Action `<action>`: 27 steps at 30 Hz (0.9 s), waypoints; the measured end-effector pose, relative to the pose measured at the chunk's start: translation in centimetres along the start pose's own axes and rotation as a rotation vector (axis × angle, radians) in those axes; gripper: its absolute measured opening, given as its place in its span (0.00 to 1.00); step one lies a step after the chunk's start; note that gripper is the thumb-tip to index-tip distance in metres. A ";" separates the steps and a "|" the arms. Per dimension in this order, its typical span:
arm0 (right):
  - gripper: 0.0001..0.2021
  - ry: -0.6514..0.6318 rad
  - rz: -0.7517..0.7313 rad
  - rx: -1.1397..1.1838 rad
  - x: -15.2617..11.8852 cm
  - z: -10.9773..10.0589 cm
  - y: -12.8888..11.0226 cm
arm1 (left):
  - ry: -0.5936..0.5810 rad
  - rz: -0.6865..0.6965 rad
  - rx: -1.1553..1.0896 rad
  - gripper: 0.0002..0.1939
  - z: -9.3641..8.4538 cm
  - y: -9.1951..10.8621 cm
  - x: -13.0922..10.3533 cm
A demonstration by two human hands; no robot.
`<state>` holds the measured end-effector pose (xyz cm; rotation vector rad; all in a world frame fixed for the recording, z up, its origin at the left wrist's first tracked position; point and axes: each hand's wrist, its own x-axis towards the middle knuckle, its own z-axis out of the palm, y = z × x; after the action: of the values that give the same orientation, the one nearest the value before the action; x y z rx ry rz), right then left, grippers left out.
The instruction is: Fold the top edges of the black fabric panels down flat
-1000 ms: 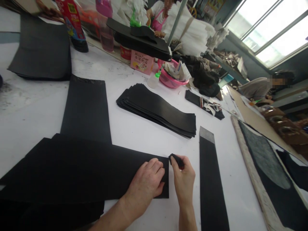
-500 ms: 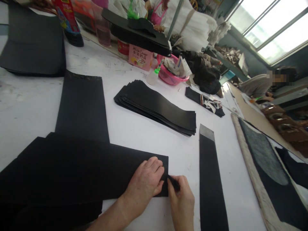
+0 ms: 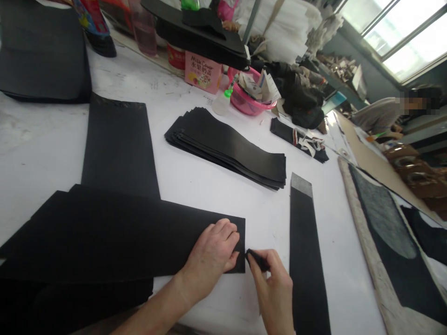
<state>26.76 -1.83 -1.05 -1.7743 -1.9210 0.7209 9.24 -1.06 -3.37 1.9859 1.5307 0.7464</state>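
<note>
Black panel (image 3: 139,237) is laid across the near left of a white table (image 3: 188,181), its straight short end pointing right. Its surface, close to that end, is pressed by the left hand (image 3: 214,246), which is set palm down with the fingers curled; whether anything is gripped under them cannot be told. By the right hand (image 3: 275,284), a small dark wad (image 3: 258,260) is pinched narrowly between thumb and fingers, just beside the panel's end; whether the two touch cannot be made out. Behind the panel, a second black piece (image 3: 118,144) is partly overlapped by it. Farther back, a fanned stack of black strips (image 3: 230,149) is seen. To the right of the right hand, a long black strip (image 3: 307,256) with a grey end is laid lengthwise. Beyond the stack, a pink basin (image 3: 246,106) is filled with papers, and a green-capped bottle (image 3: 221,103) is placed beside it.
</note>
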 end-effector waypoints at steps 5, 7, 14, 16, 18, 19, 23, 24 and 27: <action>0.09 -0.063 0.001 0.001 -1.8 0.6 1.0 | -0.003 -0.005 0.003 0.15 0.2 -0.1 0.0; 0.09 -0.054 -0.003 -0.007 -1.3 0.9 0.8 | -0.007 -0.005 0.012 0.15 0.2 -0.1 0.0; 0.06 -0.035 -0.038 -0.061 -0.2 1.5 0.2 | 0.005 0.011 0.026 0.15 0.0 0.0 0.0; 0.06 -0.039 -0.057 -0.084 -0.9 1.5 0.4 | 0.003 0.014 0.027 0.15 0.0 -0.1 0.0; 0.05 -0.043 -0.081 -0.106 -1.8 1.4 0.7 | -0.004 0.016 0.030 0.15 0.1 -0.2 0.1; 0.05 -0.045 -0.090 -0.114 -2.2 1.4 0.7 | -0.008 0.018 0.032 0.16 0.2 -0.2 0.1; 0.05 -0.044 -0.078 -0.118 -2.4 1.5 0.5 | -0.010 0.017 0.045 0.15 0.3 -0.2 0.1; 0.06 -0.035 -0.071 -0.115 -2.1 1.6 0.3 | -0.009 0.017 0.047 0.15 0.3 -0.2 0.1; 0.06 0.005 -0.049 -0.100 -1.2 1.8 -0.1 | -0.003 0.017 0.046 0.15 0.2 -0.1 0.0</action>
<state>25.69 -3.15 -2.36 -1.7789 -2.0220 0.6131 9.35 -1.01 -3.60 2.0356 1.5442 0.7211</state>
